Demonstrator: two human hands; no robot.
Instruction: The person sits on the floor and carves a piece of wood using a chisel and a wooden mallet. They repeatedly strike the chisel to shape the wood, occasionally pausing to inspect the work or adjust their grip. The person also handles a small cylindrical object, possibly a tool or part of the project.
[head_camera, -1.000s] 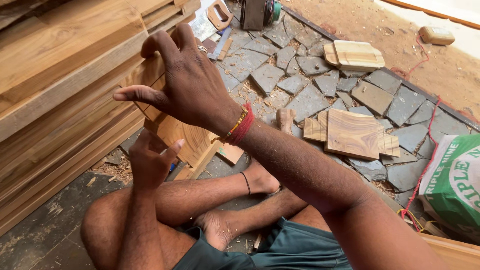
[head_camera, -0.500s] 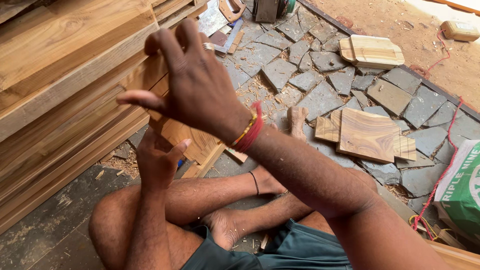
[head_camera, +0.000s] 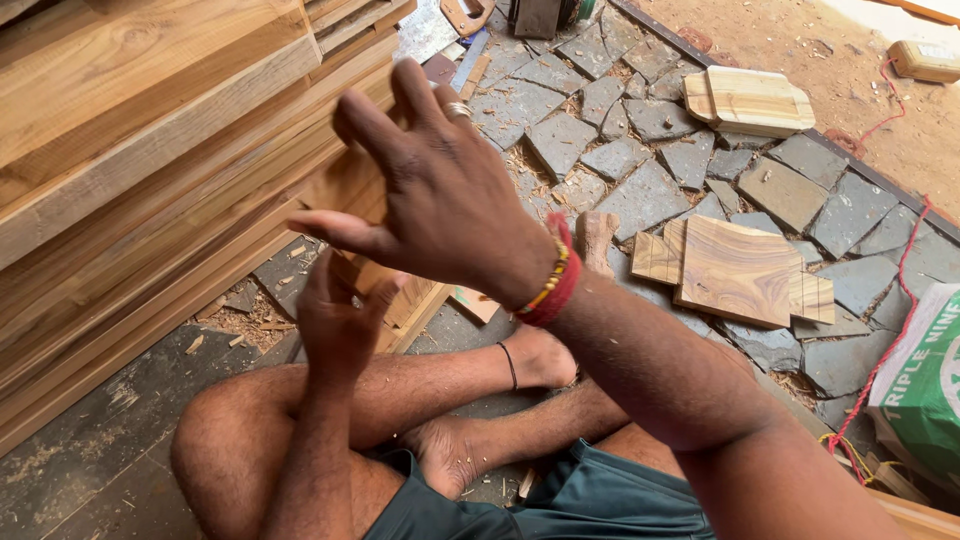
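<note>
Sunlit floor of irregular grey stone slabs (head_camera: 640, 195), strewn with wood shavings; stacked planks (head_camera: 130, 160) rise beside it.

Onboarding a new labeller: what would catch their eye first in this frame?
The right hand, open with fingers spread, fills the centre, with red and yellow bands at the wrist. Below it the left hand presses a small wooden block, the person sitting cross-legged. A stack of long planks fills the left; carved wooden panels lie on the slate paving at right.
</note>
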